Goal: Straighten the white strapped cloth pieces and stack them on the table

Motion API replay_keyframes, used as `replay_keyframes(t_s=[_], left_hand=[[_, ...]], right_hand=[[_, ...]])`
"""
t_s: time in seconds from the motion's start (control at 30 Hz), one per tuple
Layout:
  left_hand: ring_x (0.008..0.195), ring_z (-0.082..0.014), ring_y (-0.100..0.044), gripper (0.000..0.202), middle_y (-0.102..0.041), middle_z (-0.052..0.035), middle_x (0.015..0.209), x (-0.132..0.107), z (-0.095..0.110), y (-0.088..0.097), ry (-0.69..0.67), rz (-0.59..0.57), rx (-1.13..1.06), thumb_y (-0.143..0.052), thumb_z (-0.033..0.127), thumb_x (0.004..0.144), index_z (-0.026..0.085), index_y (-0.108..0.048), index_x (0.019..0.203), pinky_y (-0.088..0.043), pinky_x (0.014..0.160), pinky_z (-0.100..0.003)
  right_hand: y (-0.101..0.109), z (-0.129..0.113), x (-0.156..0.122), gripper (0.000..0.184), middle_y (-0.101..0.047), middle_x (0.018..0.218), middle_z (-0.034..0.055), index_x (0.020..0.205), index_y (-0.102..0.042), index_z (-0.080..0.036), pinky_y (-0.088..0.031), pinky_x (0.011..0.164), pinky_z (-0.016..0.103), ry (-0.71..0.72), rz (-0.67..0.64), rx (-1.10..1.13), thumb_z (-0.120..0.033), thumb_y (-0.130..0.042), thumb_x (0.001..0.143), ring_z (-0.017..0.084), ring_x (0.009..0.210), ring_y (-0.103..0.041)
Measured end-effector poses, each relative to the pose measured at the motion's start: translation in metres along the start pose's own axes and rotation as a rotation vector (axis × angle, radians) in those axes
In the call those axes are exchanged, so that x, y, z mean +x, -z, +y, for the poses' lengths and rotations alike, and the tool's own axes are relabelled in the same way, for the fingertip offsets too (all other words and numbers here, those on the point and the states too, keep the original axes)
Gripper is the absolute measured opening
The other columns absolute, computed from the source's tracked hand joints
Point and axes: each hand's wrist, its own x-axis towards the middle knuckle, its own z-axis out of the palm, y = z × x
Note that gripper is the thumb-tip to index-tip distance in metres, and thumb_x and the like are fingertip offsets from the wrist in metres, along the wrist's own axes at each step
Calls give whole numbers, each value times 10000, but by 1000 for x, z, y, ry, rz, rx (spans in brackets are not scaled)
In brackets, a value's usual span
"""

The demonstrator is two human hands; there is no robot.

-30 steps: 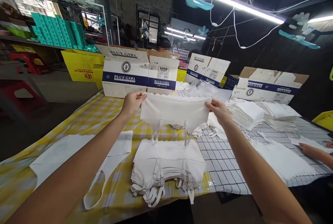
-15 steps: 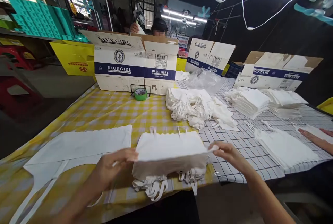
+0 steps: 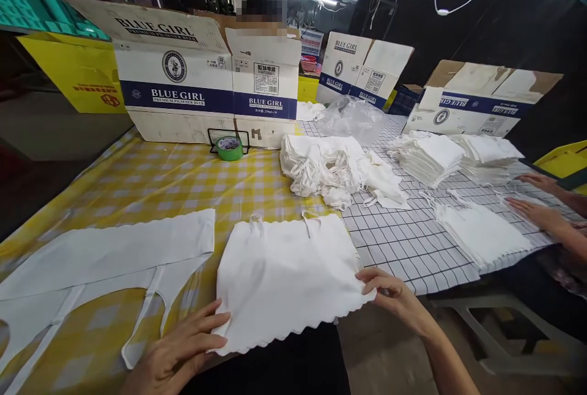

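A white camisole (image 3: 284, 279) with thin straps at its far side and a scalloped hem lies spread before me, its hem reaching over the table's front edge. My left hand (image 3: 188, 340) has its fingers closed on the near left corner of the hem. At the near right corner, my right hand (image 3: 389, 294) pinches the cloth between thumb and fingers. Whatever lies beneath the camisole is mostly hidden. To its left a second white garment (image 3: 114, 254) with long straps is laid out on the yellow checked cloth (image 3: 183, 181).
Piled white garments (image 3: 325, 162) and flat stacks (image 3: 426, 156) stand farther back. Behind them are a large carton (image 3: 183, 89) and green tape (image 3: 229, 148) on a black holder. At right, a co-worker's hands (image 3: 536, 211) rest by another stack (image 3: 481, 227).
The camisole's near edge, held up between both hands before, has come down toward me and lies flat, covering the bunched straps below. Both hands moved nearer me. My view has tilted down.
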Motion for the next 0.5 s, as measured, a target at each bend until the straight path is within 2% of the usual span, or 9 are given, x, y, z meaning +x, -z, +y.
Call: replay_keyframes(t_s=[0.1, 0.3, 0.5], left_hand=[[1244, -227, -471, 276, -622, 48, 1224, -3, 2, 1, 42, -1, 19, -582, 209, 812, 353, -667, 1031, -472, 976, -373], [1216, -218, -503, 226, -652, 50, 1177, -4, 7, 1, 99, 34, -33, -609, 232, 792, 341, -681, 976, -482, 967, -338], [1213, -217, -510, 156, -673, 23, 1142, 5, 23, 12, 205, 82, -253, -546, 236, 846, 299, -668, 919, -475, 977, -357]], right_hand=[[0, 2, -3, 123, -541, 1195, 54, 866, -692, -284, -457, 871, 328, 2, 4, 27, -312, -573, 852, 237, 1152, -487], [-3, -1, -8, 127, -549, 1189, 51, 863, -691, -281, -432, 933, 345, 3, 19, -17, -308, -568, 854, 239, 1174, -474], [1, -13, -11, 126, -562, 1185, 70, 858, -688, -266, -461, 884, 343, 41, 61, -132, -325, -578, 841, 267, 1143, -506]])
